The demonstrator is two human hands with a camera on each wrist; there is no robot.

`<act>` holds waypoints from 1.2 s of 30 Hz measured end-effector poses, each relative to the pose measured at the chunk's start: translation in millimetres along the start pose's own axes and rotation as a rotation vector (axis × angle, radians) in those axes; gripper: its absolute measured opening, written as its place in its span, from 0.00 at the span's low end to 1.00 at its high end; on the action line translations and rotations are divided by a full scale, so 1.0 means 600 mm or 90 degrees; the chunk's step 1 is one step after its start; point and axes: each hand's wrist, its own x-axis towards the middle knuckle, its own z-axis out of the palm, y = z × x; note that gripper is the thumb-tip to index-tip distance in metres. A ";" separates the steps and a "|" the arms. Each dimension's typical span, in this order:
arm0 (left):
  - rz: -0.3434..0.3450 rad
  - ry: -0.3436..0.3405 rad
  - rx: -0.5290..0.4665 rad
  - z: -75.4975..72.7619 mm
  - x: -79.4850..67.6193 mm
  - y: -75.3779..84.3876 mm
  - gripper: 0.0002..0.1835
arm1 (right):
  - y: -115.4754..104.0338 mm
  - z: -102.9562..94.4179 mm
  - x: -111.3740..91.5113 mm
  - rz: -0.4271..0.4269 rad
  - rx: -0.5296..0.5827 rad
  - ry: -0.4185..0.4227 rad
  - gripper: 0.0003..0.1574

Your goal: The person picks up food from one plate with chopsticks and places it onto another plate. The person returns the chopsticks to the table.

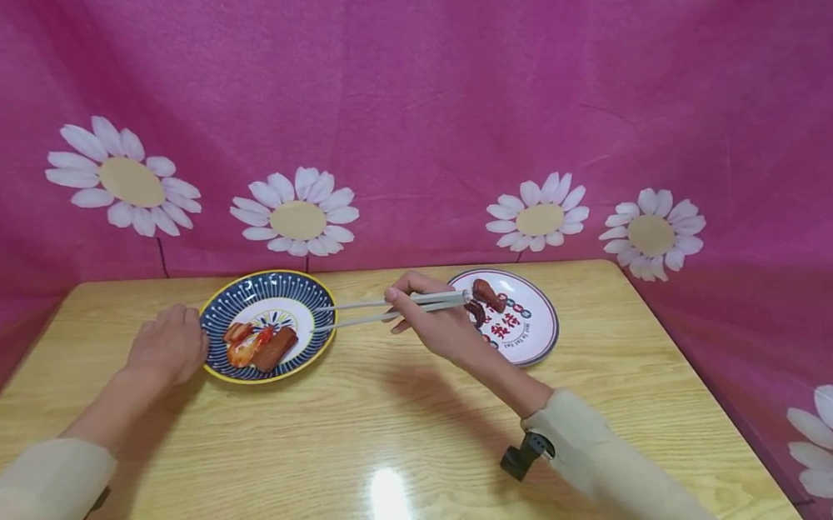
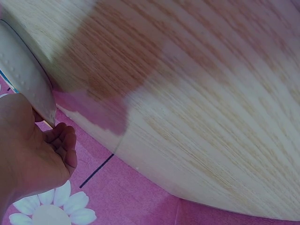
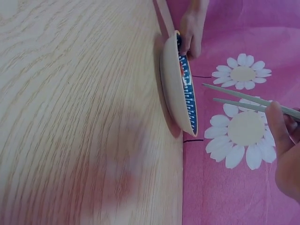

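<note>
My left hand [image 1: 167, 347] pinches the left rim of a deep blue-patterned plate [image 1: 219, 367] with a yellow edge. In the left wrist view the fingers [image 2: 63, 140] curl at that rim. On the plate lie a shrimp-like orange piece [image 1: 246, 348], a brown meat-like piece [image 1: 276, 350] and a smaller reddish piece [image 1: 239, 331]. My right hand [image 1: 430, 317] holds a pair of pale chopsticks [image 1: 361, 305] pointing left. Their tips are spread, with nothing between them, and overlap the plate's right rim in the head view; the right wrist view shows them above the rim.
Behind my right hand stands a white plate [image 1: 540, 336] with red lettering, bearing a reddish-brown piece [image 1: 489, 295] and a dark curled piece [image 1: 475, 313]. The wooden table [image 1: 315, 462] ends at a pink flowered cloth [image 1: 402, 111] at the back and right.
</note>
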 end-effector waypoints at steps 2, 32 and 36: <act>0.001 0.002 0.001 0.000 0.000 0.001 0.16 | 0.006 0.004 0.002 0.005 -0.004 -0.007 0.08; -0.013 -0.010 -0.007 -0.003 -0.004 0.004 0.18 | 0.077 0.062 0.024 0.014 -0.052 -0.099 0.09; -0.011 -0.006 -0.004 -0.002 -0.002 0.003 0.18 | 0.079 0.065 0.027 0.014 -0.063 -0.107 0.09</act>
